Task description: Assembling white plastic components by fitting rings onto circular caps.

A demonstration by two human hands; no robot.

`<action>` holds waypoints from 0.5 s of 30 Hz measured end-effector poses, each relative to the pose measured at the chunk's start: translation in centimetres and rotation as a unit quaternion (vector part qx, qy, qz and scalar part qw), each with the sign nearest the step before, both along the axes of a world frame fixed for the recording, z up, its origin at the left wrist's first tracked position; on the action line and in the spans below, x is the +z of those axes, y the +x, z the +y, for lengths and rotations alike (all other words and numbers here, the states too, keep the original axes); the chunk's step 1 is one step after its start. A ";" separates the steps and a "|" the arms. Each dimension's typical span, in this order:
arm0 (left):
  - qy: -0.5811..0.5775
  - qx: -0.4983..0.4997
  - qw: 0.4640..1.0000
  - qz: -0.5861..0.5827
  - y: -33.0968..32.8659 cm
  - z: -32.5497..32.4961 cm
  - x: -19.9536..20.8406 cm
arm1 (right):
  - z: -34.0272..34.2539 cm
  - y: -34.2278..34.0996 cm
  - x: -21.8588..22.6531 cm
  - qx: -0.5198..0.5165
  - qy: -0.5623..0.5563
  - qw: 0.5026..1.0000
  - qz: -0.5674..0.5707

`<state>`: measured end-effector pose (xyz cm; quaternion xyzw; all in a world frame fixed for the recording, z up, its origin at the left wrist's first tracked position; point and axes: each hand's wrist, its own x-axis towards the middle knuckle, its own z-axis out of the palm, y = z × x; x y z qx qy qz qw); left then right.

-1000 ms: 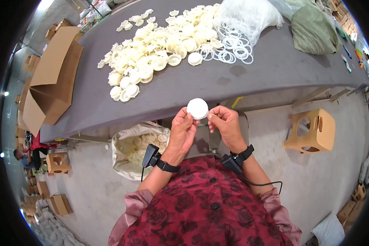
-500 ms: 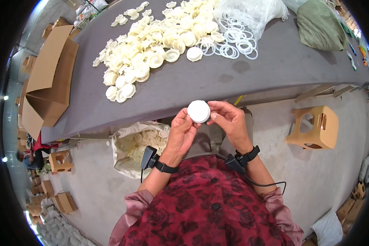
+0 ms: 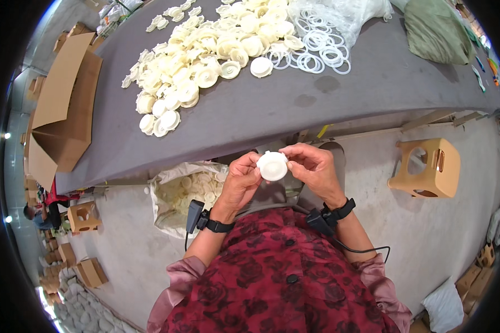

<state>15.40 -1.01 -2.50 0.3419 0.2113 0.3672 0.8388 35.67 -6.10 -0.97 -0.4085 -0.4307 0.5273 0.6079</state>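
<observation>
A round white plastic cap (image 3: pixel 273 166) with small tabs on its rim is held up in front of my body, just off the table's near edge. My left hand (image 3: pixel 242 178) pinches its left side between thumb and fingers. On the other side, the thumb and fingertips of my right hand (image 3: pixel 315 171) grip its upper right rim. Beyond my hands, a large heap of cream-coloured plastic caps (image 3: pixel 205 76) covers part of the table. Translucent white sealing rings (image 3: pixel 331 55) lie loose at the heap's right, spilling from a clear plastic bag (image 3: pixel 361 19).
The grey-covered table (image 3: pixel 250 114) curves across in front of me. An open cardboard box (image 3: pixel 78 111) stands at its left end, a green cloth bundle (image 3: pixel 436 33) at far right. Below are a white sack (image 3: pixel 166 208) of caps and a tan stool (image 3: pixel 428 167). A person (image 3: pixel 41 213) is at far left.
The cap has turned in my fingers: its smooth face showed before, and now a recessed face with rim tabs shows. Both hands have dropped slightly towards my body.
</observation>
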 end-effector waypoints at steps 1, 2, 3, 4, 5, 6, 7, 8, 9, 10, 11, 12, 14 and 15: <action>-0.001 -0.011 1.000 0.007 -0.2 0.0 0.2 | -0.1 0.0 0.1 0.002 -0.001 1.000 0.001; -0.003 -0.009 1.000 0.008 -0.3 0.0 0.1 | -0.1 0.1 0.3 0.018 -0.015 1.000 0.011; 0.018 -0.022 1.000 0.011 -0.5 0.1 -0.1 | -0.2 0.2 0.4 0.035 -0.029 0.999 0.022; 0.038 -0.037 0.999 0.013 -0.5 0.1 -0.1 | -0.3 0.4 0.6 0.035 -0.031 0.999 0.022; 0.036 -0.036 0.999 0.013 -0.5 0.2 0.1 | -0.3 0.5 0.8 0.055 -0.034 0.998 0.001; 0.062 -0.054 0.996 0.039 -0.5 0.2 0.3 | -0.3 0.7 1.0 0.075 -0.038 0.996 -0.020; 0.088 -0.071 0.991 0.065 -0.5 0.3 0.7 | -0.3 0.9 1.0 0.077 -0.039 0.996 -0.019; 0.086 -0.069 0.992 0.066 -0.6 0.5 0.9 | -0.2 1.2 1.1 0.096 -0.039 0.993 -0.048; 0.101 -0.081 0.988 0.080 -0.8 0.7 1.0 | -0.1 1.2 1.0 0.115 -0.039 0.990 -0.077; 0.115 -0.095 0.984 0.093 -0.9 1.1 1.2 | 0.0 1.2 0.9 0.115 -0.041 0.990 -0.077; 0.113 -0.096 0.985 0.092 -1.1 1.4 1.4 | 0.1 1.2 0.7 0.118 -0.023 0.988 -0.095; 0.122 -0.124 0.976 0.131 -1.3 1.8 1.9 | 0.2 1.1 0.5 0.121 -0.004 0.986 -0.112; 0.129 -0.150 0.965 0.170 -1.5 2.8 2.8 | 0.4 0.6 0.8 0.111 -0.019 0.986 -0.121; 0.152 -0.187 0.945 0.222 -1.4 3.3 3.3 | 0.5 0.4 0.9 0.100 -0.033 0.986 -0.130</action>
